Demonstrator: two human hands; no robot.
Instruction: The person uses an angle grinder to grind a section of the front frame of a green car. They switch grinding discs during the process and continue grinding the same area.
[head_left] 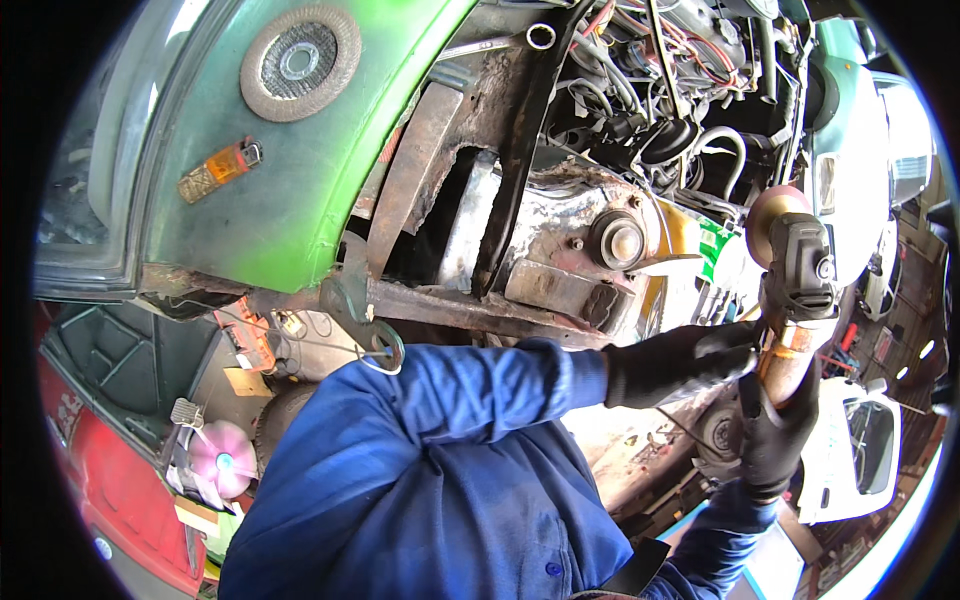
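Observation:
An angle grinder [795, 280] with a round disc [778, 215] is held upright at the right, disc end up, away from the bodywork. Its lower body is wrapped in my right hand [778, 430], in a black glove. Across my front reaches my left hand [680, 365], also gloved in black, its fingers together and pressed to the grinder's side; their tips are partly hidden. Nearest to my hands is a car's opened front corner, with a worn suspension mount [622, 240] and a rusty lower rail [470, 308].
On the green panel [290, 220] lie a used abrasive disc [300, 62] and an orange lighter [220, 170]. A ring spanner [540, 37] rests above the rusty strut. Wires and hoses [650, 80] fill the engine bay. A pink disc-shaped thing [222, 460] stands lower left.

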